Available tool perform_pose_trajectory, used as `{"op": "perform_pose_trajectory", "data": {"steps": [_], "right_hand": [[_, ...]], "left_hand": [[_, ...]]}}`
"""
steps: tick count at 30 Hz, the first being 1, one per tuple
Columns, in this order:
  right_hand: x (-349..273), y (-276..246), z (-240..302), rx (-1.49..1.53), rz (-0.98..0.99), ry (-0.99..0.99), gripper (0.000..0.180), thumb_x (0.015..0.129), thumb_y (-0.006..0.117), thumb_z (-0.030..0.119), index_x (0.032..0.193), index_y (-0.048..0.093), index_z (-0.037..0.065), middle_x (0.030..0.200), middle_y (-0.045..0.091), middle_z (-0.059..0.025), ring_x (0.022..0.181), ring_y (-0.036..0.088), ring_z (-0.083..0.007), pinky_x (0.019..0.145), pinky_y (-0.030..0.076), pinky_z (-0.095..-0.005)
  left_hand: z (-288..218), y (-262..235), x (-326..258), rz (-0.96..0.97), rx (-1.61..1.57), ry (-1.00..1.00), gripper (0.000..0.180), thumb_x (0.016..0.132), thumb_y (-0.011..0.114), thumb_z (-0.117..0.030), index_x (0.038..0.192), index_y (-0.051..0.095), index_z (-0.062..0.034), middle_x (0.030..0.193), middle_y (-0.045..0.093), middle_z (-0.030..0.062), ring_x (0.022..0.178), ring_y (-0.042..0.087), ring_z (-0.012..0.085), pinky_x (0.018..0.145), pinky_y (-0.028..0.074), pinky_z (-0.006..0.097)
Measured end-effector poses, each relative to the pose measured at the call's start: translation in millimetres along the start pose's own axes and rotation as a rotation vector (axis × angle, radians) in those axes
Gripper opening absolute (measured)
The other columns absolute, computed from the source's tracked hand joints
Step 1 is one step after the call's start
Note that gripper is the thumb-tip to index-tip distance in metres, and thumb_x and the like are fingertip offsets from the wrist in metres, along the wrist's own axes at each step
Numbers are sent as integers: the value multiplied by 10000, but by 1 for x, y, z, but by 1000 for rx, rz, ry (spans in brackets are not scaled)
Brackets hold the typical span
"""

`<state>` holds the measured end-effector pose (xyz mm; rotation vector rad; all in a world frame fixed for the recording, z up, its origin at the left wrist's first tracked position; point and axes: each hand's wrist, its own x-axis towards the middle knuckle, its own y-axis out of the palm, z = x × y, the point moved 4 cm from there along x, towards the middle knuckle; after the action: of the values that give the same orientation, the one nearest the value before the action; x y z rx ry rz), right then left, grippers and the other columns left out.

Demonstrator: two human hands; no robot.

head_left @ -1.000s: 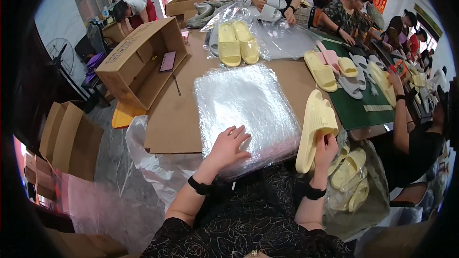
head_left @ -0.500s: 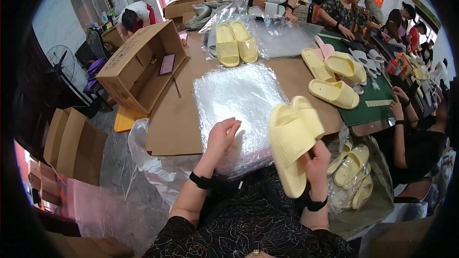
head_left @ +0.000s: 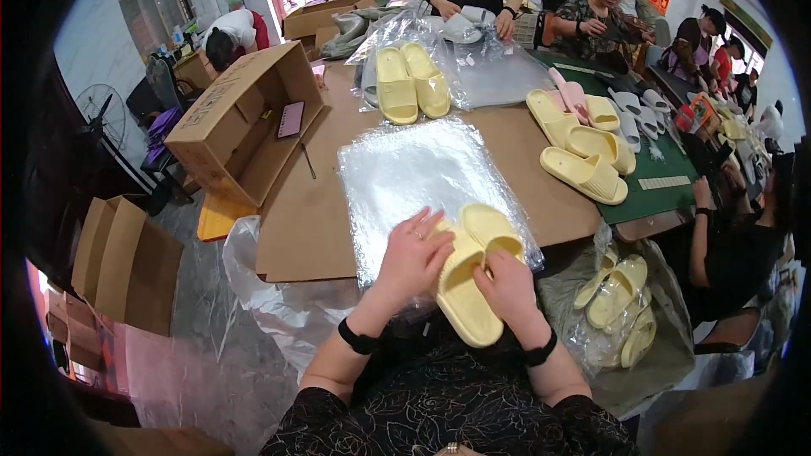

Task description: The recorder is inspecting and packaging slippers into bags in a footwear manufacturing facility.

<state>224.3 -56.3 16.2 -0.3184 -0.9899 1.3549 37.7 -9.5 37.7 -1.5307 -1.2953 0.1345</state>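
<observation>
Cardboard-covered tabletop, stack of clear plastic bags at its near edge. Left hand lies flat on the stack, fingers released. Right hand fingers grasp a pair of yellow slippers resting over the bags. Judged: pair gathered, not yet bagged. One bagged pair lies farther back; loose slippers wait at right.

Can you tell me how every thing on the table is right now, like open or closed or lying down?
Left hand: flat on the yellow slippers.
Right hand: gripping the yellow slippers, held side by side.
Stack of clear bags: lying flat, unfilled.
Cardboard box: tipped on its side, open.
Bagged yellow pair: inside a clear bag, soles down.
Loose yellow slippers: unbagged, piled on the table edge.
</observation>
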Motion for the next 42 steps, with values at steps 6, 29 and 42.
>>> {"op": "perform_pose_trajectory", "data": {"steps": [6,29,42], "right_hand": [[37,42,-27,-88,-92,-32,251,897,655,234,932,550,7,859,591,-215,811,597,-424,699,485,-507],[92,32,-37,-205,76,197,476,879,688,487,813,698,16,742,693,-164,688,680,-324,648,532,-420],[36,-2,-97,-192,-181,372,202,877,613,263,841,602,65,773,646,-167,763,642,-388,689,495,-501]], "left_hand": [[-41,-12,-10,49,-334,168,219,925,625,-119,1106,740,-71,1328,626,143,1255,573,351,1066,442,444],[73,18,-40,256,-31,-474,627,981,536,-352,1458,389,28,1371,520,305,1269,499,456,1065,414,475],[73,4,-42,223,-88,-541,699,935,595,-294,1511,316,-15,1099,654,291,1016,634,453,859,501,483]]}}
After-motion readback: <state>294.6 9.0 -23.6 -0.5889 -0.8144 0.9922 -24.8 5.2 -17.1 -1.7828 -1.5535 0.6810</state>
